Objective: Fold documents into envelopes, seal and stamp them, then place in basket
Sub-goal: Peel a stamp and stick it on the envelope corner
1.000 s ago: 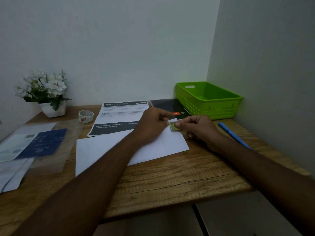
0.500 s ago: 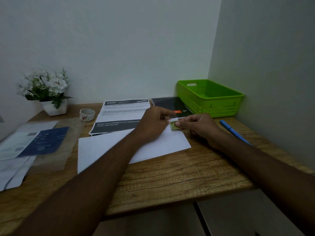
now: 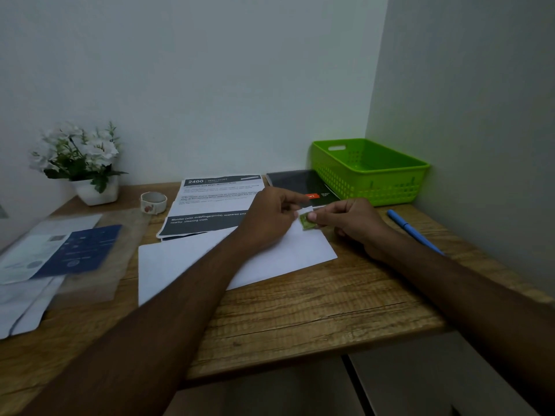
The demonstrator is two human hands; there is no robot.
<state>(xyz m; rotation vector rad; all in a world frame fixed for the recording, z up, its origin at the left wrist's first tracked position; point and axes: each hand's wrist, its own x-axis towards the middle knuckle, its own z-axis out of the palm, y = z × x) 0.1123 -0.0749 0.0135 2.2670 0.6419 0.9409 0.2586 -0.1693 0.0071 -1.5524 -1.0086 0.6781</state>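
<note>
Wooden desk, white envelope lying flat, both hands pinching small green stamp at its corner

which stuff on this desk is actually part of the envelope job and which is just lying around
In use: white envelope, green stamp, green basket, printed documents, both hands.
Lying about: flower pot, blue pen, tape roll, black folder.

dim, flat light | soft focus | papers at left blurred | wide-angle edge stretch
</note>
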